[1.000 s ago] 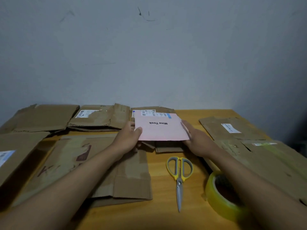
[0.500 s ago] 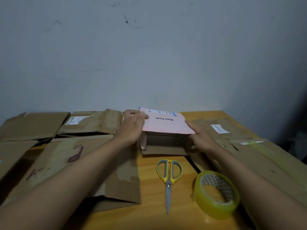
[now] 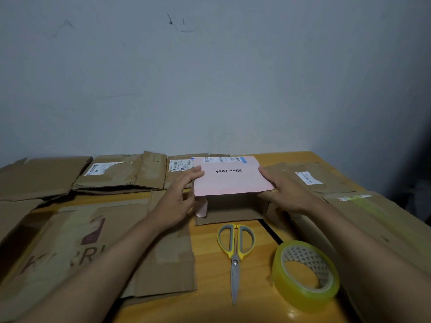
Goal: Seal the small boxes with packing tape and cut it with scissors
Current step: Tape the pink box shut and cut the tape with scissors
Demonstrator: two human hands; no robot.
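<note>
Two tools: a shiny round roll of clear yellow tape (image 3: pixel 306 276) and yellow-handled metal scissors (image 3: pixel 235 255) lie nearest on the wooden counter (image 3: pixel 210 306).
Hands: the left hand (image 3: pixel 179 201) and right hand (image 3: pixel 288 194) hold the box sides, fingers nearly straight.
Box: the small pink cardboard box (image 3: pixel 229 180) stands past the scissors, front flaps open.
Feel: probably light, thin and bendy; hold it by both sides.
Far: flat brown cardboard sheets (image 3: pixel 119 171).
</note>
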